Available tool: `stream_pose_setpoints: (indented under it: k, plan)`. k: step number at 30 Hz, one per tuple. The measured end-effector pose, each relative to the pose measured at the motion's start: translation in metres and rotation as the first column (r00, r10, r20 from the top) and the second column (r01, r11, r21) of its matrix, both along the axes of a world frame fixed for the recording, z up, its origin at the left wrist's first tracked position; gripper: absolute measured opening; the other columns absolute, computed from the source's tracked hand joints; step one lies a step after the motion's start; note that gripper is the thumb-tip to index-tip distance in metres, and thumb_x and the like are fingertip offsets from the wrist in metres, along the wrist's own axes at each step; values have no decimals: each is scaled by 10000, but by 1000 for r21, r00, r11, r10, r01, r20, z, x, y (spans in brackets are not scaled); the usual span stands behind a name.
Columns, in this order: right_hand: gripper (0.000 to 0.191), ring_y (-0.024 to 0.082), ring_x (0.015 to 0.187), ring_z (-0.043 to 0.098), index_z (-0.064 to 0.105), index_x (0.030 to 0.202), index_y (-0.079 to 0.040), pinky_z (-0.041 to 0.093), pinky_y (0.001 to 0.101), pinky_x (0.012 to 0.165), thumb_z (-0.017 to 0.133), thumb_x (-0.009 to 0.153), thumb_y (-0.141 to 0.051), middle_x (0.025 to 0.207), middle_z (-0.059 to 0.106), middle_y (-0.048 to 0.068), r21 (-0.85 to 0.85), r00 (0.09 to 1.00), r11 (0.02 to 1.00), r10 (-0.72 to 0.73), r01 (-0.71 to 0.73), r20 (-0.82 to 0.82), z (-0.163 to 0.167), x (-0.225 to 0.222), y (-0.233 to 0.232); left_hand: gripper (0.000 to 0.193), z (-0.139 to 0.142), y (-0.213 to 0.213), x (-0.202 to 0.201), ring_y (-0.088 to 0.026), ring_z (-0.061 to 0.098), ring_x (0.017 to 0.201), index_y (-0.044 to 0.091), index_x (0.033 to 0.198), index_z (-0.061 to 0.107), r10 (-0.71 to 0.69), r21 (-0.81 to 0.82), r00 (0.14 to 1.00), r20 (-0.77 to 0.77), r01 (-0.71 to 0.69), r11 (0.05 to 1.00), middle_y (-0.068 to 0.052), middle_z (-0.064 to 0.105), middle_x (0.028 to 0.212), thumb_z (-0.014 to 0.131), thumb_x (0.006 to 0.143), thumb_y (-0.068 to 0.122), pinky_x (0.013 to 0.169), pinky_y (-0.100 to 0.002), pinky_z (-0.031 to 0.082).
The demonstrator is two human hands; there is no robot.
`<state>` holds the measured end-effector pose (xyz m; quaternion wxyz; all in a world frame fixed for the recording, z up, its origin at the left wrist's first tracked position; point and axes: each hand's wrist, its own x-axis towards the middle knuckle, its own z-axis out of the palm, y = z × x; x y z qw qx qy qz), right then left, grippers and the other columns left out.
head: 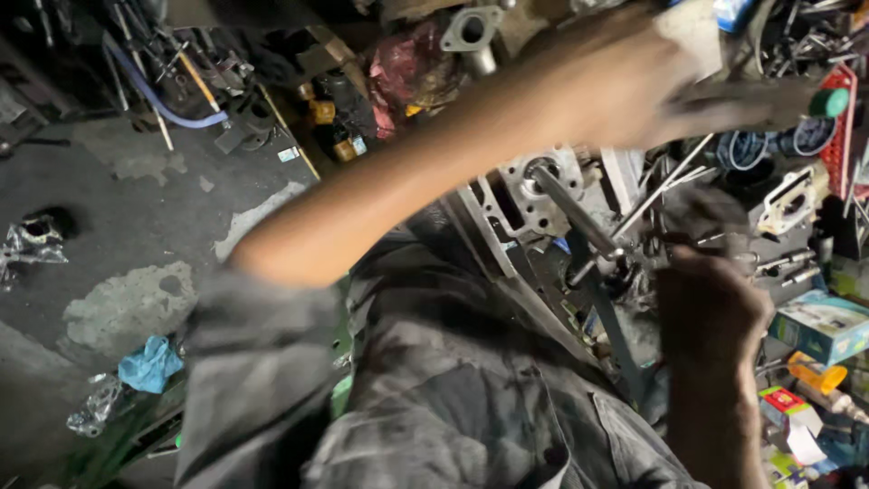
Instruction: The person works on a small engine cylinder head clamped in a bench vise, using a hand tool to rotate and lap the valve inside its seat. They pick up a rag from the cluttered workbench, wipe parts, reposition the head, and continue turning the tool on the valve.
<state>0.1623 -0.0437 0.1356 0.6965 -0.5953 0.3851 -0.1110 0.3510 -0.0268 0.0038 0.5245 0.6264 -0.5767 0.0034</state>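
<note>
Grey, stained cloth of the person's shirt (453, 398) fills the bottom middle of the head view, closest to the lens, with the rolled sleeve at about 7 o'clock.

From that sleeve the left forearm runs up toward 1 o'clock, ending in the left hand (625, 86), which is blurred. Its fingers (751, 100) stretch out flat and apart toward 3 o'clock, gripping nothing that can be made out, near a green knob (830, 101) on a red rack (842, 127).

At 4 o'clock the right hand (711, 303) rises from the lower edge, dark with grime. Its fingers curl together around the end of a thin metal tool (724, 243); how firm the grip is cannot be told in the shadow.

Just at 10 o'clock from that hand a grey steel rod (575, 213) slants from a round bore in a pale metal engine casting (543, 186), which sits near the centre of the frame among loose rods and wires.

Boxes lie at 4 o'clock: a teal carton (819, 324) and a small red one (784, 403), with an orange nozzle (815, 373) between them.

Left of the arm, the dark concrete floor (118, 208) shows pale patches. A blue rag (149, 364) lies at 8 o'clock, crumpled foil (32, 243) at 9 o'clock, and a blue hose (167, 109) at 11 o'clock.
</note>
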Motion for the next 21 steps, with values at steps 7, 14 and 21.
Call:
stream_pose_setpoints:
  k: [7, 14, 21]
  plan:
    - [635, 354, 1235, 639, 591, 1308, -107, 452, 649, 1111, 721, 741, -363, 1366, 599, 172, -690, 444, -455, 539, -562, -716, 12, 22, -27, 242, 47, 151, -120, -230, 638, 608, 32, 757, 700, -56, 474, 996, -68, 81, 877, -94, 638, 664, 583, 926, 160, 590, -423, 522]
    - [655, 219, 720, 689, 338, 1593, -36, 542, 352, 466, 474, 1074, -412, 1573, 340, 381, 91, -257, -458, 314, -884, -914, -43, 46, -15, 335, -11, 215, -148, -317, 679, 824, -7, 1056, 762, 76, 235, 902, -426, 29, 972, -166, 711, 908, 725, 907, 290, 729, -428, 570]
    - [487, 154, 761, 604, 440, 1364, -48, 487, 249, 559, 550, 934, -250, 1322, 570, 204, -399, 152, -230, 673, -887, -724, -91, 7, -49, 309, -37, 132, -71, -181, 638, 860, 141, 1118, 679, 252, -411, 965, -67, -257, 875, 7, 604, 804, 736, 1017, 427, 669, -305, 496]
